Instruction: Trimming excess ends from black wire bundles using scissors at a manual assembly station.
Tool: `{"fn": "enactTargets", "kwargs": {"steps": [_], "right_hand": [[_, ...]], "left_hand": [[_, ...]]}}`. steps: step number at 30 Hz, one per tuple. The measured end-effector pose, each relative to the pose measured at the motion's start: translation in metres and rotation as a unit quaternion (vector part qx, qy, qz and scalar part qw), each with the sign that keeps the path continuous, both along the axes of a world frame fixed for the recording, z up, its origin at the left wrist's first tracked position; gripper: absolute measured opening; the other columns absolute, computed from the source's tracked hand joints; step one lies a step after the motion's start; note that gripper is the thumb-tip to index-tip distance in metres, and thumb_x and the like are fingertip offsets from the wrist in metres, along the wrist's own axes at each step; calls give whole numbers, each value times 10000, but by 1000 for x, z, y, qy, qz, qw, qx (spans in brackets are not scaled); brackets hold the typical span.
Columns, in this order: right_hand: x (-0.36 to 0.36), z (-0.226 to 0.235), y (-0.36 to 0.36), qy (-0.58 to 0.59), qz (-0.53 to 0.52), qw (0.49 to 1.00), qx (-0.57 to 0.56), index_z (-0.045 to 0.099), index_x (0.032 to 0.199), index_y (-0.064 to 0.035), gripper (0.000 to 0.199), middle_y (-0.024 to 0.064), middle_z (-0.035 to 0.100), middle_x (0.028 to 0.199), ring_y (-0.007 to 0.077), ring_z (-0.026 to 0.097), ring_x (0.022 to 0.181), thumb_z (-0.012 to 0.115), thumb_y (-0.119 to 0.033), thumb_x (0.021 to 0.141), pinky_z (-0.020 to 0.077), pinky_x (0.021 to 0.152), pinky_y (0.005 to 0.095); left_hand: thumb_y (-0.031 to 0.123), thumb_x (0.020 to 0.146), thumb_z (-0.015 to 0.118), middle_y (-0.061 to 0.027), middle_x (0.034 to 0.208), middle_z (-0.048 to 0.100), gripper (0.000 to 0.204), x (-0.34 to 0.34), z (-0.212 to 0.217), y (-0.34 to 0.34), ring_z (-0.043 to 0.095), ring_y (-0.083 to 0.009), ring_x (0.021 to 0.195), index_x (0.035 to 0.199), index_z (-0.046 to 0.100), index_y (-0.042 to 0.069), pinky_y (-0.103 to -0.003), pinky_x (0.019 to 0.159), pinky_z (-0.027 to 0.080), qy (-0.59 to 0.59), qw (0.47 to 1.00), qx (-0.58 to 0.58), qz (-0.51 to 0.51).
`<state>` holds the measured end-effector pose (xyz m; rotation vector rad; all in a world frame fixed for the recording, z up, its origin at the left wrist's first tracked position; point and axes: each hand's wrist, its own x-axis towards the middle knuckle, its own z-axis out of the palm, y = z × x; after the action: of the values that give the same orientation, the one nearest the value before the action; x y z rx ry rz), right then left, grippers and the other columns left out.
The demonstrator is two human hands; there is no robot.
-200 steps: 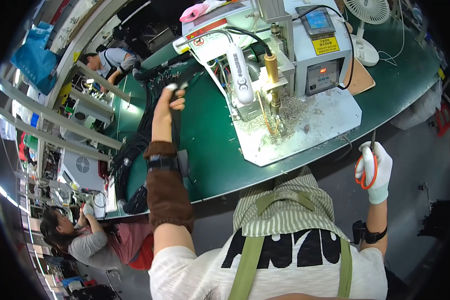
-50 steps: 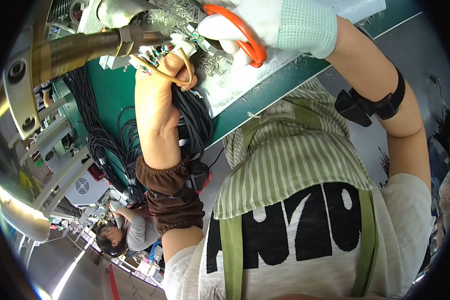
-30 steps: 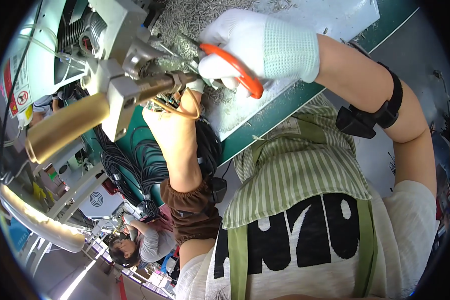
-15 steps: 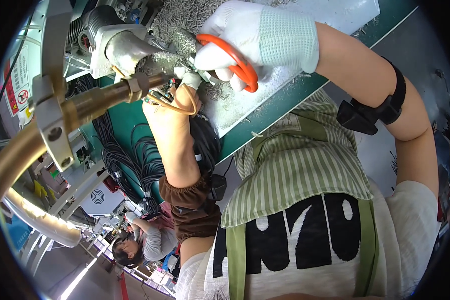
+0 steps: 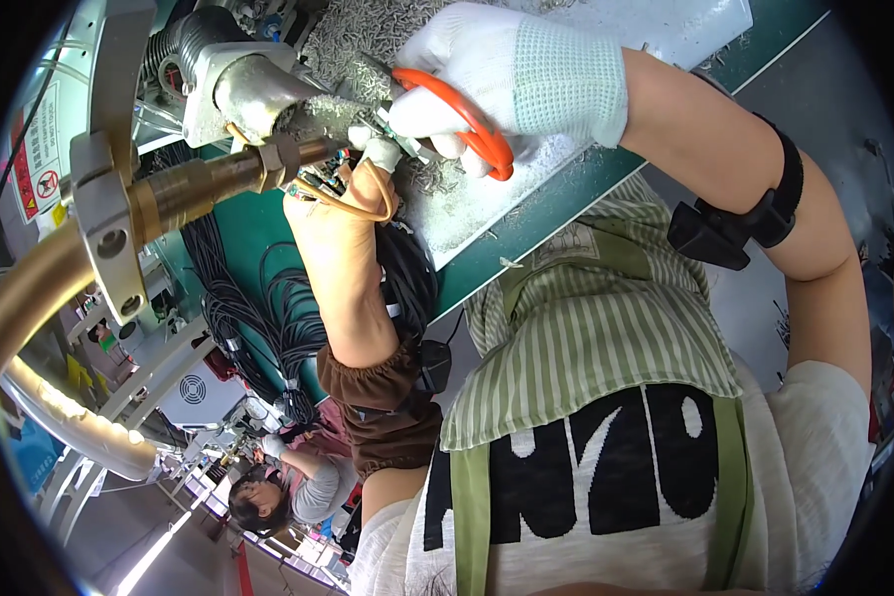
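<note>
My left hand (image 5: 340, 221), bare with white fingertip covers, pinches a small wired part (image 5: 370, 151) just below the tip of a brass tube (image 5: 209, 181) on a machine. A tan loop of wire (image 5: 360, 207) hangs over this hand. My right hand (image 5: 512, 81), in a white knit glove, grips orange-handled snips (image 5: 467, 124) whose blades point at the pinched part. Both hands meet over a white tray (image 5: 690, 32) strewn with metal clippings.
The tray lies on a green table mat (image 5: 253, 230). A bundle of black cables (image 5: 253, 313) lies to the left of my forearm. The machine's grey bracket (image 5: 104, 223) fills the upper left. Another person (image 5: 273, 489) sits at a bench, lower left.
Several seconds ago my left hand reached far out to the cables and my right hung at my side with the snips. Both have since come together at the brass tube and stay there.
</note>
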<state>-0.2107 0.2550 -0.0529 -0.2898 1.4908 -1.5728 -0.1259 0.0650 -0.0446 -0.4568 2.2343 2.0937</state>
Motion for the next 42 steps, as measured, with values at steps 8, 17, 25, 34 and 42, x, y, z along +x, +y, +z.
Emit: {"fn": "enactTargets", "kwargs": {"steps": [8, 17, 25, 34, 42], "right_hand": [[5, 14, 5, 7, 1, 999, 33, 624, 718, -9, 262, 95, 543, 526, 168, 490, 391, 623, -244, 832, 373, 340, 303], [8, 10, 4, 35, -4, 999, -8, 585, 705, -8, 249, 62, 576, 580, 135, 600, 482, 636, -217, 830, 447, 402, 237], [6, 11, 4, 58, 8, 998, 11, 601, 719, -13, 253, 74, 594, 601, 151, 603, 491, 640, -236, 832, 450, 406, 262], [-8, 8, 0, 135, 70, 988, -1, 613, 802, 2, 237, 106, 581, 602, 214, 573, 468, 619, -231, 846, 453, 440, 325], [79, -9, 62, 388, -152, 900, 129, 578, 882, -39, 183, 33, 533, 559, 87, 539, 466, 618, -216, 856, 421, 436, 235]], "left_hand": [[105, 762, 747, 8, 685, 545, 217, 2, 6, 9, 489, -65, 549, 865, 569, 36, -208, 489, 390, 12, 997, -68, 30], [121, 773, 731, -1, 670, 542, 210, 9, 7, 9, 499, -77, 538, 852, 560, 29, -214, 478, 399, 9, 998, -64, 27], [133, 764, 736, -17, 669, 543, 252, 10, 6, 5, 497, -85, 523, 889, 549, 19, -219, 464, 397, 17, 998, -59, 28], [144, 851, 633, -58, 694, 534, 203, 6, 3, 4, 521, -147, 588, 904, 518, -15, -270, 525, 429, 28, 997, 70, 9], [76, 933, 489, -41, 744, 485, 80, 38, 1, -1, 426, -117, 602, 898, 485, 3, -247, 517, 367, 134, 964, 177, 145]]}}
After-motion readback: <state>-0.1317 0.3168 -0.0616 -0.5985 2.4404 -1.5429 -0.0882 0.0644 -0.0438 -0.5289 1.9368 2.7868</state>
